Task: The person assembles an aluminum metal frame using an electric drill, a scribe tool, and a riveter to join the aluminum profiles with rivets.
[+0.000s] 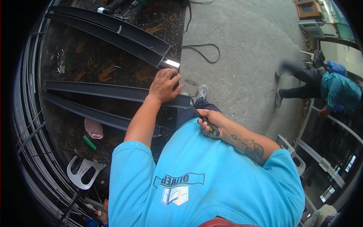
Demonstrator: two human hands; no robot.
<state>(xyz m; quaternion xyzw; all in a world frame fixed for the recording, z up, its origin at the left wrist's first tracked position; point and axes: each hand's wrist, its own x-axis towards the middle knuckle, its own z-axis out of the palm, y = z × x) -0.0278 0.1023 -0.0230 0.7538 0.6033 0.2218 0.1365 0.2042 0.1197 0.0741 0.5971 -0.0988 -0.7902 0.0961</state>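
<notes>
Beside the right edge of the tabletop (pixel 130 74), the right hand (pixel 209 122) is clutching a dark-handled tool (pixel 214 131), its long axis pointing forward-left toward a jutting metal profile (pixel 106 90); the left hand (pixel 164 85) is resting there, grip unclear.

We identify a workshop: metal profiles (pixel 98 89) across a stained bench (pixel 83 64), long bars (pixel 28 113) left, concrete floor (pixel 242 38) right.

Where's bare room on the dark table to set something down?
Likely best: the dark tabletop between the upper pair of profiles and the lower pair; small bits lie scattered there. Crowded: around the left hand, amid profile ends, and below the lower pair in view, with a pink item and green piece.
</notes>
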